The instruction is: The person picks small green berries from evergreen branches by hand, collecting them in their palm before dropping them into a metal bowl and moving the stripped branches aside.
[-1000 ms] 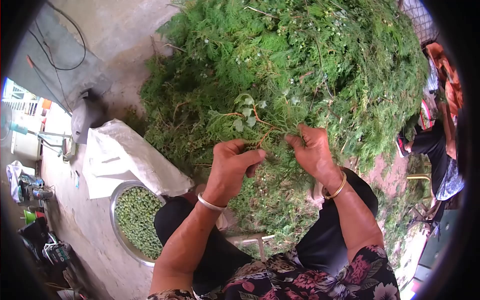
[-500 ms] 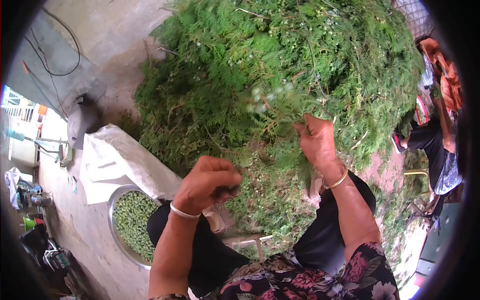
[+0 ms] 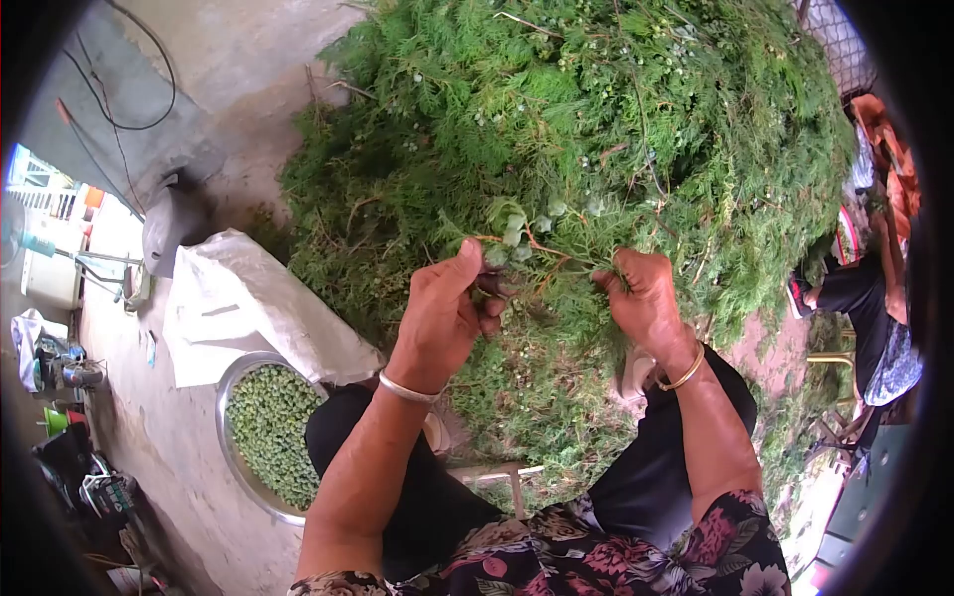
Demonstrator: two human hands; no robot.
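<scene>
My right hand (image 3: 646,298) pinches a green conifer sprig (image 3: 556,253) by its stem, in front of the large pile of cut branches (image 3: 556,109). Pale green, knobbly cones (image 3: 514,230) cluster at the sprig's left end. My left hand (image 3: 445,313) is right beside those cones, thumb raised and the other fingers curled inward with darkened tips. Whatever lies inside those curled fingers is hidden. A round metal basin (image 3: 227,437) full of picked green cones (image 3: 270,437) stands on the floor to the left of my knee.
White sacking (image 3: 234,308) lies against the basin. Loose greenery (image 3: 547,397) covers the ground between my legs, near a wooden frame (image 3: 512,475). Another person's arm (image 3: 891,268) and dark-trousered leg (image 3: 855,293) are at the right. Cables (image 3: 119,124) hang at upper left.
My left hand has moved up and right to the cones, its thumb now raised. The sprig, blurred before, is now held steadier in my right hand. The view has shifted slightly.
</scene>
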